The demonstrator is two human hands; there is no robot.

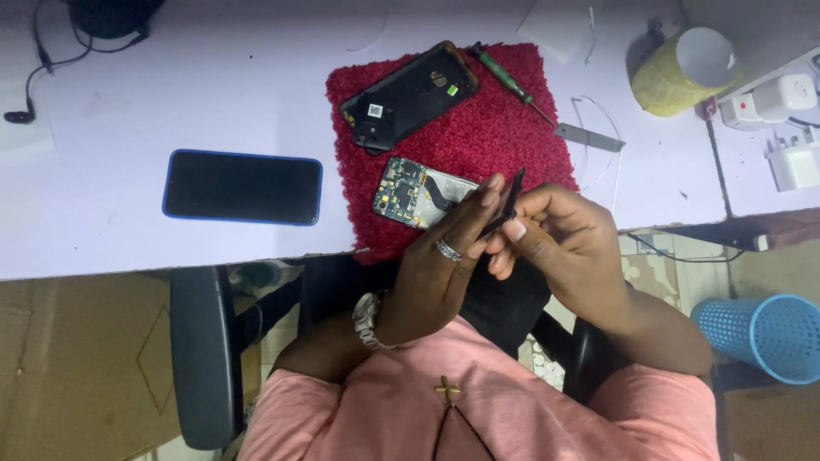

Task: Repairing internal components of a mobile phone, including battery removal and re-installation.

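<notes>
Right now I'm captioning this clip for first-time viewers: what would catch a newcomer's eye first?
Probably the red mat at the middle of the white table, with an opened phone and a black back cover on it. Just in front, the left hand and right hand pinch a thin black strip. A blue-edged phone lies left.

bare desk left of blue phone (243, 187) — red mat (478, 137) cluttered
</notes>
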